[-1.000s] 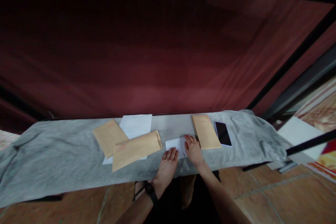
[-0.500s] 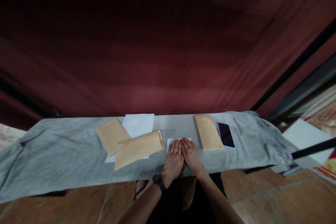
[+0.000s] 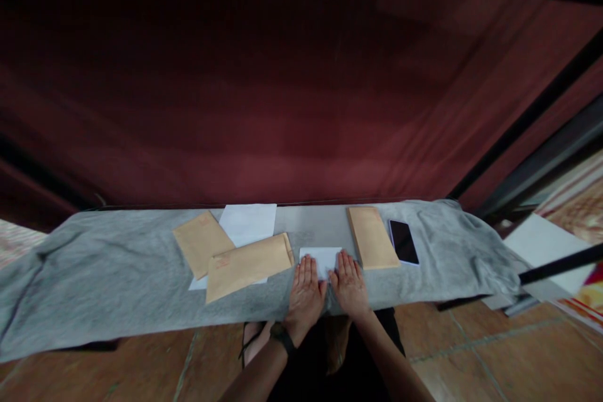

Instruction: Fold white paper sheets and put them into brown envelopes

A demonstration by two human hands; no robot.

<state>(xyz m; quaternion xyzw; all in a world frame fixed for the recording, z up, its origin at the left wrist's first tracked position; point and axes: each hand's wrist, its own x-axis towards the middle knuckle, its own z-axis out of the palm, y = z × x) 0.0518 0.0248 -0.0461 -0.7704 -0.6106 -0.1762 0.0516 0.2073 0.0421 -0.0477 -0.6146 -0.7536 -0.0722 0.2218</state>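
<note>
A small white sheet of paper [image 3: 321, 257], apparently folded, lies flat on the grey cloth near the front edge. My left hand [image 3: 306, 289] presses flat on its left side, fingers straight, a dark watch on the wrist. On its right side rests my right hand [image 3: 348, 282], also flat with the fingers stretched out. The middle of the paper shows between the two hands; its lower corners are partly covered by them. Just right of my right hand is a stack of brown envelopes [image 3: 374, 242].
Left of my hands, a brown envelope [image 3: 249, 264] overlaps another brown envelope [image 3: 200, 242] and a white sheet [image 3: 249, 220]. A phone [image 3: 404, 242] lies right of the stack. The narrow cloth-covered table [image 3: 117, 276] backs onto a dark red panel [image 3: 301, 107].
My hands have slid apart, from side by side over the middle of the paper to its left and right sides. More of the white paper now shows.
</note>
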